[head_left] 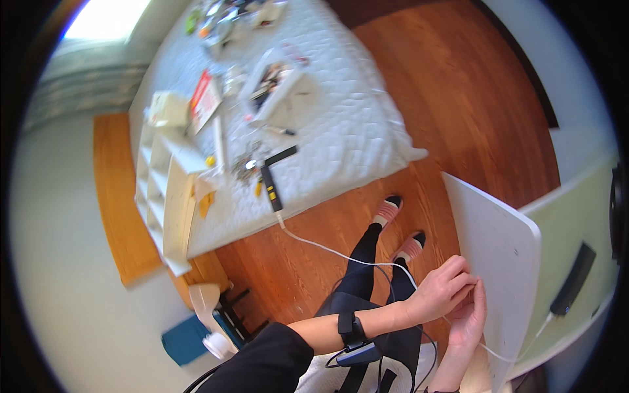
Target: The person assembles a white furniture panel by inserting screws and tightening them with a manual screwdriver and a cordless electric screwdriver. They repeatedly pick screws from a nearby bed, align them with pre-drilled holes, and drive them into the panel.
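My left hand [440, 291] and my right hand [469, 321] meet at the near edge of a white panel [495, 242] with rounded corners. The left fingers are pinched together against the right fingertips; whatever lies between them is hidden. My right hand's fingers are also drawn together, partly behind the left. A white cable [321, 245] runs from a black bar with yellow marks [270, 188] on the bed, passes behind my left wrist, and shows again beside the right hand. It leads on to a black oblong device [573, 280] on the pale green surface beyond the panel.
At the left stands a bed [341, 131] with a white quilted cover. It carries a white bin [268, 85] of small items, a marker [280, 131], a red-and-white packet [205, 101] and a white shelf unit [157, 190]. Wooden floor [452, 98] lies around my feet.
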Tool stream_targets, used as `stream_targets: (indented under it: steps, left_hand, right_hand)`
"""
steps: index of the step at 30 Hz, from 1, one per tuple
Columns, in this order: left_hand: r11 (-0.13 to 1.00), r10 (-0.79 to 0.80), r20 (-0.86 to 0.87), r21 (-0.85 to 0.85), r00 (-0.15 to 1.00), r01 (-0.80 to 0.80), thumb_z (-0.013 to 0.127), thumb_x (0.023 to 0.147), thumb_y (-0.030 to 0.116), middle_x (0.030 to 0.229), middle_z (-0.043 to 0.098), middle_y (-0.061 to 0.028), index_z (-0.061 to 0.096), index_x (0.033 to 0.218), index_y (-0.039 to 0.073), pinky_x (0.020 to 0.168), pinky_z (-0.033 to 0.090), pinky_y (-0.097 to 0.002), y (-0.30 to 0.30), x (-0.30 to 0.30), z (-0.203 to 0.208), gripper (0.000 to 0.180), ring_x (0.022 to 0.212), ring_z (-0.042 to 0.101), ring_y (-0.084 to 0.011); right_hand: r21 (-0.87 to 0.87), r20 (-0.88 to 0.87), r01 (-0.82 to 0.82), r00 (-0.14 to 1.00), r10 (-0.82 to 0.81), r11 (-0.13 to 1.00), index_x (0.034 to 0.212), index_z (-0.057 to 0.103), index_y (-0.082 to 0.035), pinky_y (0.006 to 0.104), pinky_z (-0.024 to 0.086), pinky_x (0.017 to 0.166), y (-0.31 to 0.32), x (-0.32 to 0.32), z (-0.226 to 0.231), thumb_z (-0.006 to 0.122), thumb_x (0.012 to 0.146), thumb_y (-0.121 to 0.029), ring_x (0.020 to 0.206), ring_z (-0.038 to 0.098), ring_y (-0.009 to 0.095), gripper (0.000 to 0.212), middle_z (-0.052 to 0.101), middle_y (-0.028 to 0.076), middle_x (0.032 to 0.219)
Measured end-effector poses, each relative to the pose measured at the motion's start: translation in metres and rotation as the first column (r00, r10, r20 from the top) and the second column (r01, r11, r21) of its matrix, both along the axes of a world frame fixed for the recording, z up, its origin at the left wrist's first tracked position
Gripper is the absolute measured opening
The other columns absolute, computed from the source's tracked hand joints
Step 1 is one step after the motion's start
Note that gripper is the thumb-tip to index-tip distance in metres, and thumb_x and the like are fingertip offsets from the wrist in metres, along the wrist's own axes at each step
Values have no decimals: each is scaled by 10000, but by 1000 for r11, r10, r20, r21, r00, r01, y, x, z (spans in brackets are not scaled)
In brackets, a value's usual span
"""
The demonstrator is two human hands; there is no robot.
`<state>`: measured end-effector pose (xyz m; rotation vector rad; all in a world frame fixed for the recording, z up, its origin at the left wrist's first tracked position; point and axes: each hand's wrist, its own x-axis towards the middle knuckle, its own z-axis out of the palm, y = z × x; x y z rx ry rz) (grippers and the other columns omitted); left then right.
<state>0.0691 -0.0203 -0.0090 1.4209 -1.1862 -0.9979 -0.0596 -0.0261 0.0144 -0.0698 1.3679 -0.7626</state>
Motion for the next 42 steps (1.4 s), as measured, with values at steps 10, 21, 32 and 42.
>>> stream_targets:
  steps: [10, 21, 32, 42]
  left_hand:
    - [569, 748, 153, 352, 645, -743, 658, 881, 126, 717, 606, -56, 649, 842, 5, 595, 468, -313, 125, 263, -119, 127, 686, 588, -142]
    - [175, 808, 496, 311, 317, -934, 643, 859, 87, 806, 697, -61, 662, 889, 2, 586, 507, -269, 278, 510, -261, 93, 681, 650, -119]
    - [208, 892, 288, 423, 348, -882, 673, 812, 51, 835, 634, -96, 647, 871, -1, 639, 511, -310, 248, 499, -232, 83, 705, 632, -186]
    - [162, 854, 451, 243, 260, -956, 641, 819, 45, 872, 641, -102, 648, 915, 12, 710, 507, -314, 261, 538, -241, 102, 786, 634, -201]
  right_hand:
    - [31, -7, -486, 874, 486, 873, 1106, 636, -17, 205, 535, 818, -7, 198, -65, 655, 918, -152, 914, 641, 105, 232, 673, 66, 1015]
    - [109, -85, -820, 556, 827, 562, 1156, 626, 31, 196, 555, 787, 32, 425, -190, 658, 910, -126, 882, 656, 107, 294, 677, 81, 1024]
    - [123, -136, -837, 518, 844, 533, 1068, 656, 39, 204, 554, 700, 66, 476, -241, 659, 899, -88, 808, 668, 118, 211, 696, 90, 942]
    - [11, -35, -920, 391, 920, 392, 1100, 653, 41, 211, 556, 716, 54, 480, -261, 644, 907, -109, 842, 692, 149, 245, 706, 134, 992]
